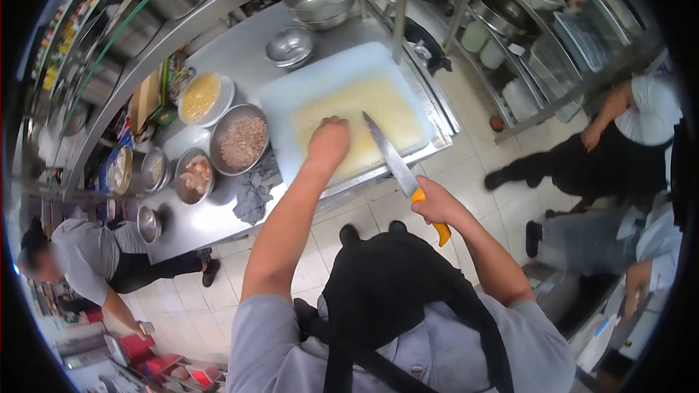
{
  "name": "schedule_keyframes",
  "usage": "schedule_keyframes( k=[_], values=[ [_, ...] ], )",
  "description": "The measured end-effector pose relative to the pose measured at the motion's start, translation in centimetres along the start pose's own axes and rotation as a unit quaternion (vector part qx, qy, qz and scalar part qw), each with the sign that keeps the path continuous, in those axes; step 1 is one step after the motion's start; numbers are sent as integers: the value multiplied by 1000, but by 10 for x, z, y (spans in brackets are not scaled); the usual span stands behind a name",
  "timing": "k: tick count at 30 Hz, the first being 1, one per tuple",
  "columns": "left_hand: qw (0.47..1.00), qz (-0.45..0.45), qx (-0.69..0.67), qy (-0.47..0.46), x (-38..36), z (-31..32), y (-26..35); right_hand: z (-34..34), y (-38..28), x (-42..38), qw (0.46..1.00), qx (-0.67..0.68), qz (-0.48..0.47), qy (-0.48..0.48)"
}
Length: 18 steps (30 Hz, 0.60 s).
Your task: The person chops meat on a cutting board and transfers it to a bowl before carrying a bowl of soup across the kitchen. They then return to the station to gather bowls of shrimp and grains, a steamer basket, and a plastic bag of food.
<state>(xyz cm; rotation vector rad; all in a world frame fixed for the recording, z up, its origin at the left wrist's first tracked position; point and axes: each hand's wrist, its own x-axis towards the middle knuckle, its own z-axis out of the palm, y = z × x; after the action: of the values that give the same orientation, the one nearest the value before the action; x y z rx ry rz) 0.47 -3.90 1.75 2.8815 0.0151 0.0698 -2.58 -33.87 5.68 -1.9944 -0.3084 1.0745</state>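
My right hand (439, 202) is wrapped round the yellow handle of a kitchen knife (393, 160). Its long blade points away from me, with the tip over a white cutting board (284, 94). On the board my left hand (329, 142) rests with its fingers curled in, to the left of the blade and apart from it. Whatever lies under those fingers is hidden. A yellowish wet layer (386, 102) covers much of the board's middle.
Left of the board stand a bowl of chopped pinkish food (242, 140), a bowl of larger pieces (195, 176), a yellow-filled container (202, 98) and a grey cloth (253, 193). Metal bowls (319, 1) sit behind. Other people (95, 258) stand left and right.
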Motion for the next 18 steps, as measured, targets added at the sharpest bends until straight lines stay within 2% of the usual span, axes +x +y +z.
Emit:
schedule_keyframes(
  k=[2,4,5,8,10,11,12,13,14,16,18],
  values=[
    [1000,-16,17,13,4,2,4,2,2,5,1000,-5,-9,-18],
    [999,19,-17,41,10,7,-9,4,7,14,1000,-11,0,16],
    [998,5,-13,56,5,0,-21,3,5,17,1000,-25,-12,8],
    [992,-13,-54,112,-23,-36,-39,-2,-10,24,999,-29,-33,15],
    [969,-47,-123,210,-51,-62,-76,-4,-27,28,992,-100,-51,64],
    [967,-50,-120,220,-66,-76,-91,-5,-29,35,990,-107,-60,63],
    [966,-71,-115,219,-81,-91,-105,-8,-28,46,956,-240,-109,126],
    [966,-91,-110,218,-94,-102,-116,-11,-33,55,898,-367,-156,188],
    [963,-92,-108,227,-107,-110,-123,-15,-40,65,894,-371,-164,190],
    [948,-129,-102,274,-134,-124,-131,-20,-66,84,813,-488,-187,255],
    [951,-143,-115,248,-160,-134,-135,-20,-86,99,798,-514,-184,254]
  ],
)
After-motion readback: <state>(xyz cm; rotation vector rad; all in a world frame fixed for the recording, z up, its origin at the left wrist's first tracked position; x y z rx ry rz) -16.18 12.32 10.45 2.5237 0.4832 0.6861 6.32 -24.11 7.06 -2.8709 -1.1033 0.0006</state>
